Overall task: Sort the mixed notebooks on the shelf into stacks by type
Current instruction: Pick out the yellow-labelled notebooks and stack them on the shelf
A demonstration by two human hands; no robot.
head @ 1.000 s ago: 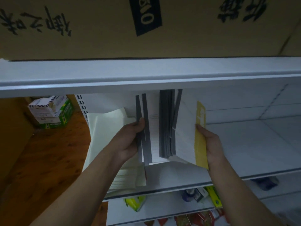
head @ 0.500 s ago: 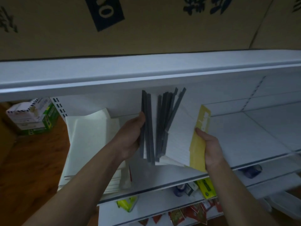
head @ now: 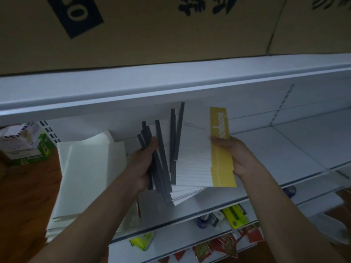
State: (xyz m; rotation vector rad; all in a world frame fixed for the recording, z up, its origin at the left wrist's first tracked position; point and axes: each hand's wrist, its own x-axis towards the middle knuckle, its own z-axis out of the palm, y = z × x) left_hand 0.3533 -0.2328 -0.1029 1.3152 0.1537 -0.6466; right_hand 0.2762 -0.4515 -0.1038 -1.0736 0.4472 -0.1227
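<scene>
Nearest, the left hand (head: 141,168) clutches a fanned bunch of grey-spined notebooks (head: 163,158), while the right hand (head: 236,156) pinches the yellow-edged notebook (head: 221,149) at the fan's right, all held over the white shelf (head: 284,154). Left of them a stack of white notebooks (head: 85,168) lies on the shelf; farther up, cardboard boxes (head: 171,31) sit on the upper shelf.

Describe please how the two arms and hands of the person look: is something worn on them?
Both forearms are bare up to the picture's lower edge; no sleeve is visible. The left hand and the right hand have no gloves. No watch, ring or bracelet is visible, though the light is dim.
</scene>
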